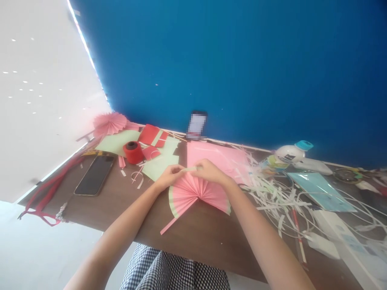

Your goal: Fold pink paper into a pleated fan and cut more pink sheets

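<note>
A pleated pink paper fan [196, 193] with a pale green border lies spread on the brown table, its folds meeting at a point near me. From that point a narrow pink paper strip [169, 226] sticks out toward the front left. My left hand [171, 175] pinches the fan's far edge with thumb and fingers closed. Just to its right, my right hand [208, 170] also has its fingers closed on that edge. A short bit of pale green border shows between the two hands. Beyond them lies a flat pink sheet [217, 155].
Left are a dark phone [94, 176], a red tape roll [133, 152], green paper [161, 161] and a pink pleated rosette [109, 123]. Another phone [197, 124] leans on the blue wall. Paper scraps [272, 189], a white bottle [290, 154] and cables crowd the right.
</note>
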The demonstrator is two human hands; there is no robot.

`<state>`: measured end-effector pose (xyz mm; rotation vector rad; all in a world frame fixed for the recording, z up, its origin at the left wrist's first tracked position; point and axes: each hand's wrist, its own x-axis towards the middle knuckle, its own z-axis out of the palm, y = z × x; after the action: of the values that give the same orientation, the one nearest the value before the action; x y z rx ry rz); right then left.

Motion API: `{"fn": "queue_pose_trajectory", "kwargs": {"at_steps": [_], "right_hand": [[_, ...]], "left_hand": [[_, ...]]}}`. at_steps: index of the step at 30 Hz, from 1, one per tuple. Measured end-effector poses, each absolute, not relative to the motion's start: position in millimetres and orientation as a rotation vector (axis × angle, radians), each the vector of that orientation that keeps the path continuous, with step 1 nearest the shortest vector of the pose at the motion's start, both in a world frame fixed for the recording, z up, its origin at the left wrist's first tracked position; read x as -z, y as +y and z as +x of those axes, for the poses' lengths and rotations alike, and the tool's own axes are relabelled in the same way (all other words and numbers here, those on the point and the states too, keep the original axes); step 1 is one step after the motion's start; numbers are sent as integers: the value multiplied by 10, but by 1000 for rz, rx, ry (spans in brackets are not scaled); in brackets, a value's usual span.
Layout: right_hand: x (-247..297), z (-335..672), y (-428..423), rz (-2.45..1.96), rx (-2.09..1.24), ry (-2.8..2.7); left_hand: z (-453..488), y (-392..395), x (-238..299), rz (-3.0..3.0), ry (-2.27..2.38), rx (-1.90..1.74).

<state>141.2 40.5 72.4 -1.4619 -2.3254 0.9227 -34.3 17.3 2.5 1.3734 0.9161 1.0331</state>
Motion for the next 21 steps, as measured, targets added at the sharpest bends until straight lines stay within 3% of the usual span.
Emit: {"fn": "queue_pose_trajectory", "kwargs": {"at_steps": [15, 21], "right_hand": [[-855, 1458, 419, -1175, -1399, -2335], [-914, 1440, 410, -1205, -1294, -2258]], "left_hand": [[-353, 172, -25, 1426, 857, -998], [-359, 183, -38, 1392, 815, -990]]}}
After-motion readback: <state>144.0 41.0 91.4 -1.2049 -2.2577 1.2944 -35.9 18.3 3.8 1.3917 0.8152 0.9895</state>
